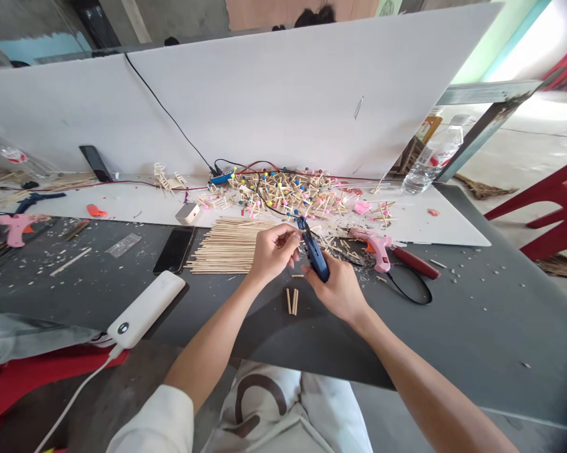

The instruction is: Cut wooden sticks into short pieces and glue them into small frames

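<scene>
My right hand (338, 284) is wrapped round a pair of blue-handled cutters (316, 257), their head pointing up and away from me. Just left of the cutters' head, the fingertips of my left hand (277, 248) are pinched together. Whatever they hold is too small or hidden to make out. A few short cut pieces of stick (292, 301) lie on the dark table below my hands. Beside my left hand, a bundle of long thin wooden sticks (224, 245) is spread on the table.
Behind my hands is a heap of small stick pieces with coloured tips (287, 192). A pink glue gun (381, 248) lies to the right with a red-handled tool (416, 262). A phone (174, 250) and a white power bank (146, 308) are on the left. A white board (264, 107) stands behind.
</scene>
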{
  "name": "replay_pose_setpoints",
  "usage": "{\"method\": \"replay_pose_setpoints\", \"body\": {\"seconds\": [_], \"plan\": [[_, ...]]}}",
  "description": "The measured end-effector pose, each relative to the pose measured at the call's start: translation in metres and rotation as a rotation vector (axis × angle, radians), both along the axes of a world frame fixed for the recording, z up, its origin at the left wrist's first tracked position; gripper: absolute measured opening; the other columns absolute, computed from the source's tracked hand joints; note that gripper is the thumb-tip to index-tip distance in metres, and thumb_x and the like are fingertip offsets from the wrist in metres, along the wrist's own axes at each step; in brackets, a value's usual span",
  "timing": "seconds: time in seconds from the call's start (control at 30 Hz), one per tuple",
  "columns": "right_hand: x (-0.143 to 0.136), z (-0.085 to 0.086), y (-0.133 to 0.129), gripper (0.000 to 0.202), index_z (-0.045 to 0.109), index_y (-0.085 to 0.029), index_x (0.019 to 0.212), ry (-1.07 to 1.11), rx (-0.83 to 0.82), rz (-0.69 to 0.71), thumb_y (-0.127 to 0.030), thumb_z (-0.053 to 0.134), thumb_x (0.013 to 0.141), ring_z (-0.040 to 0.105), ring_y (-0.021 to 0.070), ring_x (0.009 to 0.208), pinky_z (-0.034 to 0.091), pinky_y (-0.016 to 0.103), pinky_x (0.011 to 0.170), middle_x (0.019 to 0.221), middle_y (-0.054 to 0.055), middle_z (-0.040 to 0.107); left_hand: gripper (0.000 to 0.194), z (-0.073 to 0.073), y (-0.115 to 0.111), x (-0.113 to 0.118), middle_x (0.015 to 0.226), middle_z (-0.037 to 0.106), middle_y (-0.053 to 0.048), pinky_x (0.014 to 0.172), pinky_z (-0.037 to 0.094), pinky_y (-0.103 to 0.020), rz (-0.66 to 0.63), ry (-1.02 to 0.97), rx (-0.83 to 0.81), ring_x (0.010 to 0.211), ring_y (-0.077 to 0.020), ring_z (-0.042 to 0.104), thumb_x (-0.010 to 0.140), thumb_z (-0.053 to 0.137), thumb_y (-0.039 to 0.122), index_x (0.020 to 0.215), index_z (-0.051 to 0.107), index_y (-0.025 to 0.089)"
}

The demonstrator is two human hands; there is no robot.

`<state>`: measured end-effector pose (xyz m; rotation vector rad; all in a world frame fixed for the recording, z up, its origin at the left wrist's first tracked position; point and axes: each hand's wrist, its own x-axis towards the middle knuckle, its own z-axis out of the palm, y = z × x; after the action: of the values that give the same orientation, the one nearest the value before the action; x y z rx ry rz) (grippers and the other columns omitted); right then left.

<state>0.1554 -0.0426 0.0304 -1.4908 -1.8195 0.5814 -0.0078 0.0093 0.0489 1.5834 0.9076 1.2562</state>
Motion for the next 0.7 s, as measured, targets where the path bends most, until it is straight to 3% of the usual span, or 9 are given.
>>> {"method": "replay_pose_setpoints", "body": {"seconds": [0.7], "plan": [[0.0008, -0.0027, 0.0016, 0.018, 0.055, -0.022, 0.079, -0.038, 0.006, -0.024, -0.038, 0.055, 0.087, 0.048, 0.0154, 0.054, 0.032, 0.025, 0.056, 0.060, -0.001, 0.056, 0.026, 0.0020, 0.0002, 0.0000, 0.051, 0.058, 0.001, 0.037, 0.040, -0.019, 0.006, 0.002, -0.010, 0.037, -0.0083, 0.050, 0.088, 0.064, 0.039, 0.079, 0.065, 0.014]]}}
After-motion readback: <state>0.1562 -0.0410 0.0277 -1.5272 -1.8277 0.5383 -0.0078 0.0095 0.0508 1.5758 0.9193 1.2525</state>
